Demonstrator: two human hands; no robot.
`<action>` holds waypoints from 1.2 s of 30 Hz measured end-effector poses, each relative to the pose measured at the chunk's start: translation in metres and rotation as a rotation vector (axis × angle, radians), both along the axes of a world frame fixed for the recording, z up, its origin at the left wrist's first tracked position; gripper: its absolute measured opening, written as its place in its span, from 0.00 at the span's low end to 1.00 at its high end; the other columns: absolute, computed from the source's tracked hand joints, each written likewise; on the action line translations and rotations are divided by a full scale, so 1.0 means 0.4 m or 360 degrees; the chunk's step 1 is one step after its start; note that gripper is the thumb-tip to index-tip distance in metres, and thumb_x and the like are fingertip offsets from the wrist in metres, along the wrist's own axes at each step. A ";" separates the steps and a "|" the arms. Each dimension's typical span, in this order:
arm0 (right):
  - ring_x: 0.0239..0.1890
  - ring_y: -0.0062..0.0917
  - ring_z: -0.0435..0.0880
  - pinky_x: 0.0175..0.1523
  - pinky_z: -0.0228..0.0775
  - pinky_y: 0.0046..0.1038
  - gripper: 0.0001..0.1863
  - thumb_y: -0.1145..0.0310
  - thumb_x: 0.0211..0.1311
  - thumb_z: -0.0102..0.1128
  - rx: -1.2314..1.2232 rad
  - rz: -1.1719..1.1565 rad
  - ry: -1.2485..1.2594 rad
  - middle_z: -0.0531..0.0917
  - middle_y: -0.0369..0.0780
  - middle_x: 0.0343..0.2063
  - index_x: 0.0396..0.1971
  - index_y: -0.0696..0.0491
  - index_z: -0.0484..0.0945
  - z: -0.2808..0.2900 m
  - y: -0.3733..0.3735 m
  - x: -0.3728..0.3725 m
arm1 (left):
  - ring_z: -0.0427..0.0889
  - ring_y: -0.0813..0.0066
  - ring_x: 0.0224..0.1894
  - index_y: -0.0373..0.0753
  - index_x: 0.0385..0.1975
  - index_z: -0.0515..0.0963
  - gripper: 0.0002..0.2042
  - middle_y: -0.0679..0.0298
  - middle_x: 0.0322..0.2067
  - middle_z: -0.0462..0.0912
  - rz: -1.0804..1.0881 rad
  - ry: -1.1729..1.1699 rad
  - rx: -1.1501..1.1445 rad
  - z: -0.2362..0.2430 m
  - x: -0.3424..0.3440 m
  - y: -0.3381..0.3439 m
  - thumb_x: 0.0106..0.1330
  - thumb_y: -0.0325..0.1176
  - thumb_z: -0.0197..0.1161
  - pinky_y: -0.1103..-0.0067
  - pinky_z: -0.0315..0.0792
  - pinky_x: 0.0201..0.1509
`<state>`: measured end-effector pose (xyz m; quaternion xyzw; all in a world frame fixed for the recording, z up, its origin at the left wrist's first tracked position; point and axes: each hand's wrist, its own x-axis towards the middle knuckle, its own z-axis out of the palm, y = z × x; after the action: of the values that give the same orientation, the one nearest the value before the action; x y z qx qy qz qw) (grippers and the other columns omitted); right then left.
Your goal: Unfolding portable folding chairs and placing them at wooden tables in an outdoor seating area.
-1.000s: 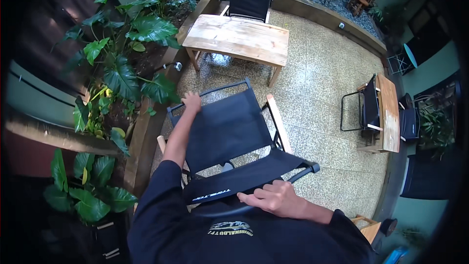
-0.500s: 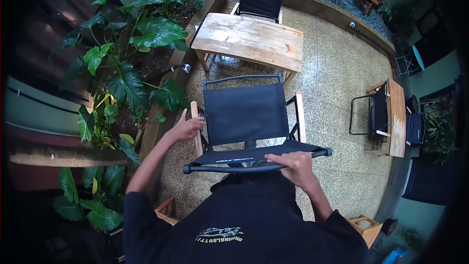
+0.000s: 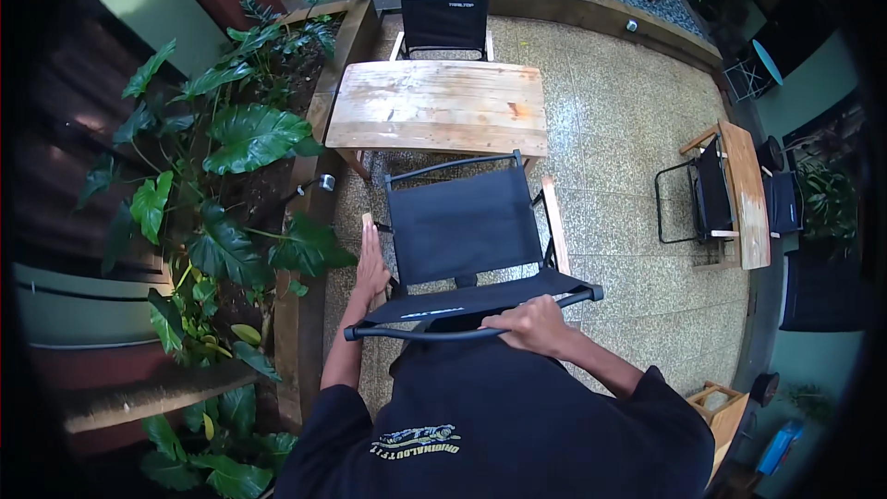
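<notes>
Right in front of my body stands a folding chair [image 3: 467, 231] with black fabric, a dark tube frame and pale wooden armrests. Its near dark bar [image 3: 434, 334] runs across just before my shirt, tilted up toward the right. My right hand [image 3: 534, 325] is closed around that bar, right of its middle. Along the chair's left armrest [image 3: 368, 222] lies my left hand [image 3: 372, 270], its fingers stretched out flat and pointing away from me. The palm side of that hand is hidden.
Beyond the chair is a wooden table [image 3: 434, 106], with another black chair [image 3: 445, 23] on its far side. A planter edge [image 3: 309, 157] with big-leaved plants [image 3: 263, 139] borders the left. To the right stand a second wooden table [image 3: 744, 189] and more chairs.
My left hand has gone from hovering beside the left armrest to lying flat along it. My right hand keeps its hold on the bar, while the whole view has shifted.
</notes>
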<state>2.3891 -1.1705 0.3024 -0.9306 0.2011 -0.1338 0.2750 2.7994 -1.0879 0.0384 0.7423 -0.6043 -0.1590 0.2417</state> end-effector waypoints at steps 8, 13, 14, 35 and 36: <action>0.25 0.36 0.90 0.26 0.76 0.37 0.13 0.59 0.60 0.75 0.0186 -0.0006 0.0068 0.90 0.34 0.25 0.46 0.38 0.92 -0.040 -0.016 0.071 | 0.34 0.49 0.89 0.33 0.85 0.38 0.57 0.48 0.87 0.37 -0.0162 -0.0161 0.0669 0.007 0.096 -0.126 0.50 0.21 0.60 0.51 0.40 0.88; 0.24 0.39 0.89 0.27 0.76 0.38 0.15 0.48 0.68 0.70 0.0320 -0.0009 0.0236 0.87 0.40 0.19 0.41 0.43 0.92 0.019 0.006 0.147 | 0.32 0.50 0.89 0.34 0.86 0.36 0.58 0.48 0.87 0.36 -0.0071 0.0057 0.0382 -0.059 0.140 -0.090 0.50 0.22 0.59 0.49 0.39 0.88; 0.23 0.40 0.88 0.28 0.77 0.38 0.19 0.44 0.70 0.68 0.0356 0.0010 0.0292 0.85 0.41 0.17 0.39 0.45 0.92 0.030 0.015 0.167 | 0.31 0.49 0.89 0.34 0.86 0.35 0.58 0.48 0.87 0.36 -0.0070 0.0084 0.0285 -0.086 0.154 -0.074 0.51 0.22 0.59 0.49 0.39 0.88; 0.21 0.43 0.86 0.31 0.74 0.39 0.35 0.29 0.66 0.66 0.0367 -0.0484 0.0620 0.80 0.42 0.13 0.25 0.52 0.86 0.005 0.283 0.467 | 0.84 0.63 0.65 0.33 0.64 0.82 0.22 0.54 0.62 0.86 -0.0820 0.1410 0.0822 0.232 0.535 -0.097 0.79 0.40 0.59 0.70 0.70 0.76; 0.22 0.44 0.86 0.33 0.75 0.41 0.35 0.30 0.66 0.66 0.0381 -0.0571 0.0596 0.80 0.43 0.13 0.26 0.52 0.86 -0.010 0.276 0.462 | 0.84 0.65 0.62 0.34 0.60 0.85 0.19 0.56 0.60 0.87 -0.1017 0.1562 0.0900 0.307 0.527 -0.074 0.81 0.40 0.57 0.71 0.73 0.72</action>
<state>2.5740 -1.0602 0.2984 -0.8496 0.4243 0.0185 0.3129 3.0101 -1.1176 0.1612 0.4019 -0.5496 -0.6967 0.2259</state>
